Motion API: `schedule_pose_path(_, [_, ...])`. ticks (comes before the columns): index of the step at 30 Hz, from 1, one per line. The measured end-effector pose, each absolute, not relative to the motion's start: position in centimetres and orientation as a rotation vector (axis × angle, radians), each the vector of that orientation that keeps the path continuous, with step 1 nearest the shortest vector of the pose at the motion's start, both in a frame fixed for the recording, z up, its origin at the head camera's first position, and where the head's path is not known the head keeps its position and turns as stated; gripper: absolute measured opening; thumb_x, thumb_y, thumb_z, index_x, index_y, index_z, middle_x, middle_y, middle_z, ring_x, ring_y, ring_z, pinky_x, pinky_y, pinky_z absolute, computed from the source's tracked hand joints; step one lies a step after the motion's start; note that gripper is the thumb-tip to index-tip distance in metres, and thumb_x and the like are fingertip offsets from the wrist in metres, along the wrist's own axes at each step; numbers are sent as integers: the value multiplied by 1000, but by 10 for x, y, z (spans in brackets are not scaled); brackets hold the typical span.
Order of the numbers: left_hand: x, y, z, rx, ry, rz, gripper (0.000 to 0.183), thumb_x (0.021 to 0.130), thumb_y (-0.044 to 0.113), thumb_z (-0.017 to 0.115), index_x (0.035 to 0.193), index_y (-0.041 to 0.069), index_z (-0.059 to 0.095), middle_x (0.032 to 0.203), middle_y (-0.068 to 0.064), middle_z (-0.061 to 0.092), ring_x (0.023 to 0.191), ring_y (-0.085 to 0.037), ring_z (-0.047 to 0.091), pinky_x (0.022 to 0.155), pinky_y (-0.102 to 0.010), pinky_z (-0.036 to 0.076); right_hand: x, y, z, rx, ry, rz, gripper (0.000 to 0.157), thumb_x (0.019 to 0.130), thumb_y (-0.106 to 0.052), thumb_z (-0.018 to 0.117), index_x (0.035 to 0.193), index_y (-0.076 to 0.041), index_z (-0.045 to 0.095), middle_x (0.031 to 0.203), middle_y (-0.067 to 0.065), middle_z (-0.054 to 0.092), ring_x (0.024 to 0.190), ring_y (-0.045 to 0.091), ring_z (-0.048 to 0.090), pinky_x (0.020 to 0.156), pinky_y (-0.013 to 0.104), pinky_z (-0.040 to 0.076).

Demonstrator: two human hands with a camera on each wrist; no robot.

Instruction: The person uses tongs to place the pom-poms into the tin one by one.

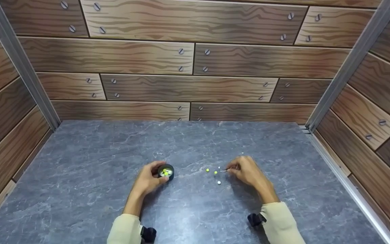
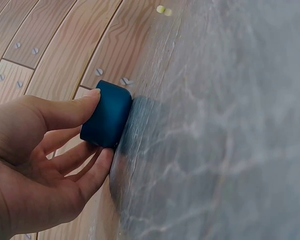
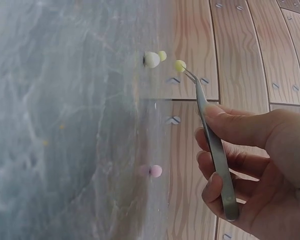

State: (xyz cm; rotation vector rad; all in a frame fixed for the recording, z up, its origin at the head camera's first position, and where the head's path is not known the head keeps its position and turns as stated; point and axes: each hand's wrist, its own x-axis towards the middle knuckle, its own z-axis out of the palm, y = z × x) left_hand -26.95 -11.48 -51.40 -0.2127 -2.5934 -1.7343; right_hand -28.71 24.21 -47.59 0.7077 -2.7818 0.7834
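My left hand [image 1: 147, 179] holds a small round dark cup [image 1: 171, 176] between thumb and fingers; it looks blue in the left wrist view, standing on the tabletop. Yellow and white balls [image 1: 165, 173] lie inside it. My right hand [image 1: 247, 171] pinches a pair of metal tweezers [image 3: 217, 152], bent near the tips. At those tips is a yellow ball [image 3: 180, 66], raised off the table in the right wrist view. Close by on the surface are another yellow ball [image 1: 207, 170] and a white ball [image 1: 219, 182]. A pink ball [image 3: 156, 171] shows nearer the hand in the right wrist view.
The grey marbled tabletop [image 1: 188, 142] spreads under both hands. Wood-patterned panels [image 1: 195, 57] stand behind it and on both sides, with metal posts [image 1: 354, 61] at the back corners. A metal rail [image 1: 350, 189] runs along the right edge.
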Motion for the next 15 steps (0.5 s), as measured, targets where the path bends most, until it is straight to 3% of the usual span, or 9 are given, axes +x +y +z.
schedule_pose_path(15, [-269, -114, -513, -227, -2600, -1709, 53, 84, -6, 78, 134, -5, 63, 135, -28, 65, 128, -42, 61, 107, -51, 54, -292, 223, -468, 716, -2773, 826, 7, 87, -3, 78, 91, -5, 83, 80, 8, 76, 68, 4, 57, 61, 19, 48])
